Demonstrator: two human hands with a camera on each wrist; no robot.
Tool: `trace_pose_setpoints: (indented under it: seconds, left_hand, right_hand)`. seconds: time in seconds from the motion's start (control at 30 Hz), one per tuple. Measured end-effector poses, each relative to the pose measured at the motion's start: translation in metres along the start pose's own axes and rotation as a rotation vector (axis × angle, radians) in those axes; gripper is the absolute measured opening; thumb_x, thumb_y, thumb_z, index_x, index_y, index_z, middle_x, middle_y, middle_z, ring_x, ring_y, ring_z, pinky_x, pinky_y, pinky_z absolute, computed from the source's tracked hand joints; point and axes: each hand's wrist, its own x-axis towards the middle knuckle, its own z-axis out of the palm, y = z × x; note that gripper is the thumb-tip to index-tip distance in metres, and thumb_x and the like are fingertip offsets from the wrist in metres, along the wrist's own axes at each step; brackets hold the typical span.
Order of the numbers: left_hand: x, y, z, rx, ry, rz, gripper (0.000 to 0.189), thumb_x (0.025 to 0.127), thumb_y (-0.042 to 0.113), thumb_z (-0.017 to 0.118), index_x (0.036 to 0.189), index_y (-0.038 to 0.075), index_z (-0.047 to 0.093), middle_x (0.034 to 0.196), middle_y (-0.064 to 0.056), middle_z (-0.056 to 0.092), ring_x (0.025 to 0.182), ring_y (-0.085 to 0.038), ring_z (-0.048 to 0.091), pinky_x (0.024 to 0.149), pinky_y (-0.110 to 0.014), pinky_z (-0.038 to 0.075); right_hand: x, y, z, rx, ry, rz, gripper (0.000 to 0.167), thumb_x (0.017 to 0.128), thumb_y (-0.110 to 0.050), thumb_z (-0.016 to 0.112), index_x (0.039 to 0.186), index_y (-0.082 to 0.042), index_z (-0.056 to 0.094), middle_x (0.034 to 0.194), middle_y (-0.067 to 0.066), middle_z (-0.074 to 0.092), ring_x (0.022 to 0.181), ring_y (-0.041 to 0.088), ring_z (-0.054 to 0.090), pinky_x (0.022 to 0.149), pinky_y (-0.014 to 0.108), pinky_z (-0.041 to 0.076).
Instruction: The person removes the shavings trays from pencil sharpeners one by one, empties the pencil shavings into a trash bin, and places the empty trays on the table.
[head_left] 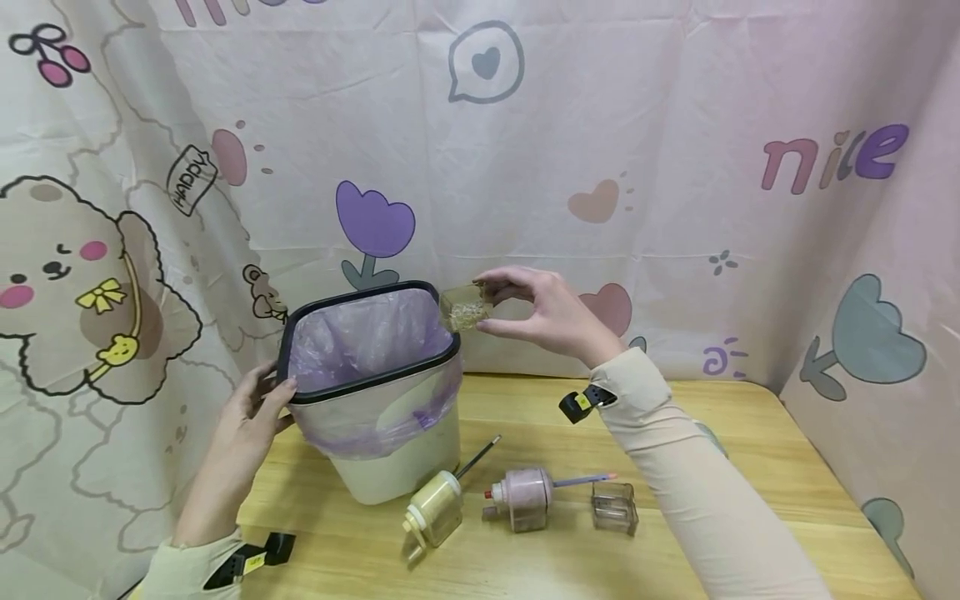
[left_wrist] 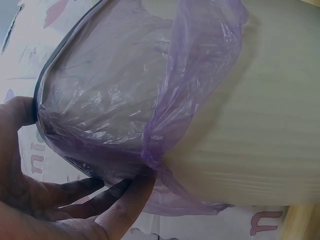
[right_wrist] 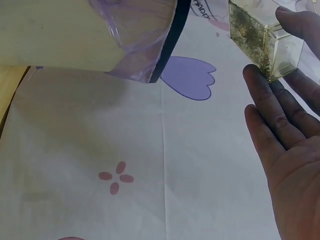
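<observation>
A white trash bin point(head_left: 405, 471) with a black rim and a purple plastic liner point(head_left: 360, 337) leans to the left on the table. My left hand point(head_left: 247, 417) grips the bin at its left rim, thumb on the edge and fingers against the outside of the bag. At the bin's right rim, my right hand point(head_left: 536, 312) pinches a clear yellowish shavings drawer point(head_left: 467, 308) between thumb and fingers. Shavings cling inside the drawer point(right_wrist: 252, 35), seen also in the right wrist view.
In front of the bin lies a yellow crank pencil sharpener point(head_left: 437, 504) with a dark pencil in it. Beside it is a pink sharpener point(head_left: 527, 500) holding a purple pencil. Further right sits a clear brownish drawer point(head_left: 614, 508). A printed curtain point(head_left: 540, 167) hangs behind the wooden table point(head_left: 750, 467).
</observation>
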Motion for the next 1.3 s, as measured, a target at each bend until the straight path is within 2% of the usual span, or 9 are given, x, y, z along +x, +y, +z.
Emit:
trace_pose_setpoints:
  seconds: [0.27, 0.47, 0.73, 1.0, 1.3]
  left_hand:
    - [0.002, 0.001, 0.003, -0.023, -0.036, 0.002, 0.067, 0.116, 0.03, 0.046, 0.169, 0.0, 0.019, 0.16, -0.03, 0.035, 0.112, 0.015, 0.05, 0.084, -0.004, 0.052]
    - [0.003, 0.001, 0.004, -0.02, -0.042, 0.019, 0.066, 0.116, 0.028, 0.045, 0.169, -0.002, 0.019, 0.159, -0.032, 0.036, 0.111, 0.017, 0.05, 0.084, -0.004, 0.053]
    - [0.003, 0.001, 0.006, -0.02, -0.044, -0.004, 0.066, 0.116, 0.028, 0.045, 0.17, 0.0, 0.018, 0.158, -0.033, 0.036, 0.107, 0.017, 0.052, 0.082, -0.007, 0.055]
    - [0.001, 0.002, 0.006, -0.008, -0.049, 0.006, 0.067, 0.116, 0.032, 0.044, 0.171, 0.003, 0.017, 0.161, -0.031, 0.035, 0.11, 0.014, 0.051, 0.084, -0.006, 0.053]
    - [0.001, 0.002, 0.006, -0.011, -0.043, 0.015, 0.068, 0.116, 0.033, 0.044, 0.171, 0.003, 0.017, 0.161, -0.033, 0.035, 0.113, 0.014, 0.049, 0.085, -0.005, 0.053]
  right_hand:
    - [0.008, 0.0, 0.006, -0.02, 0.0, -0.019, 0.056, 0.088, -0.018, 0.091, 0.138, -0.01, 0.069, 0.124, 0.004, 0.076, 0.111, 0.015, 0.075, 0.108, 0.036, 0.057]
    - [0.016, -0.005, 0.012, -0.072, -0.016, -0.022, 0.057, 0.088, -0.018, 0.09, 0.14, -0.009, 0.069, 0.125, 0.005, 0.076, 0.113, 0.018, 0.074, 0.11, 0.036, 0.057]
    - [0.026, -0.014, 0.023, -0.183, -0.023, -0.055, 0.058, 0.089, -0.018, 0.089, 0.141, -0.004, 0.067, 0.128, 0.01, 0.073, 0.114, 0.023, 0.072, 0.109, 0.039, 0.057]
    - [0.034, -0.023, 0.035, -0.292, -0.057, -0.084, 0.057, 0.09, -0.017, 0.088, 0.142, -0.005, 0.067, 0.123, 0.011, 0.071, 0.113, 0.024, 0.071, 0.106, 0.039, 0.058]
    - [0.039, -0.033, 0.046, -0.422, -0.138, -0.127, 0.057, 0.093, -0.015, 0.085, 0.145, -0.006, 0.065, 0.126, 0.013, 0.066, 0.106, 0.025, 0.07, 0.092, 0.032, 0.061]
